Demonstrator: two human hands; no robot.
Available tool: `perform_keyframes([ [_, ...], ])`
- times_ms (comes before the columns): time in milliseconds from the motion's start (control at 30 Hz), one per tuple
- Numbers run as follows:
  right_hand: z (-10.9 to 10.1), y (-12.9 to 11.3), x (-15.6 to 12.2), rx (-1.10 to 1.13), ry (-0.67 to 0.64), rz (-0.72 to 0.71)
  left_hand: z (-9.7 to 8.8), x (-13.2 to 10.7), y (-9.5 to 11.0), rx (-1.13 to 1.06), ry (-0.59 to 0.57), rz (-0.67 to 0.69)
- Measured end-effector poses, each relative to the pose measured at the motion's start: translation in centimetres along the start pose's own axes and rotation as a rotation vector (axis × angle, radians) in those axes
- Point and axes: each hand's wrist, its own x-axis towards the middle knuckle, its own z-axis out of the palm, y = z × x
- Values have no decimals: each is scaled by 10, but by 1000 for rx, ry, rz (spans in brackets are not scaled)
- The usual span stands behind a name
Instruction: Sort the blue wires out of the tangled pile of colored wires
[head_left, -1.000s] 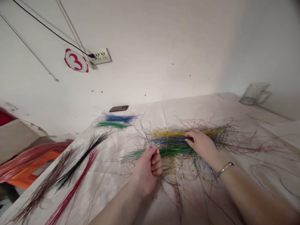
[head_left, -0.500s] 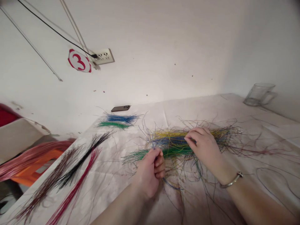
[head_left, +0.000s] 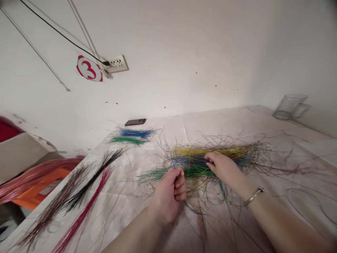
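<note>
My left hand [head_left: 170, 191] is closed around a few thin blue wires [head_left: 195, 209], whose ends stick out above the thumb and below the fist. Just right of it, my right hand [head_left: 223, 167] has thumb and forefinger pinched together over the blue wires [head_left: 188, 160] of the pile. Whether a single wire sits in that pinch is too small to make out. Yellow wires [head_left: 189, 151] lie behind the blue ones, and green wires [head_left: 152, 174] lie in front, partly covered by my left hand. The pile is tangled, with loose strands around it.
Brown wires [head_left: 59, 200], black wires [head_left: 92, 182] and red wires [head_left: 86, 211] lie at the left. Smaller blue [head_left: 137, 133] and green bundles [head_left: 126, 140] lie near a phone [head_left: 135, 122]. A glass mug [head_left: 286, 107] stands back right. An orange stool [head_left: 39, 188] carries copper-coloured wires [head_left: 39, 174].
My right hand has moved slightly left and down, and its thumb and forefinger have closed over the blue wires. My left hand has stayed in place.
</note>
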Motion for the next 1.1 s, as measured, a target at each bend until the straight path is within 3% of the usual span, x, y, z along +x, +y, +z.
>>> perform_keyframes([
  [133, -8, -4, -3, -34, -57, -12, 1, 1, 0, 10, 15, 4],
  [400, -17, -16, -8, -10, 36, -85, 1, 1, -2, 37, 22, 2],
  [733, -13, -19, -13, 18, -157, -110, 2, 0, -2, 53, 2, -11],
  [833, -17, -21, -10, 17, -112, -110, 2, 0, -2, 57, 6, -7],
  [1100, -24, -26, -10, 246, 161, -141, 3, -2, -2, 44, 12, -16],
])
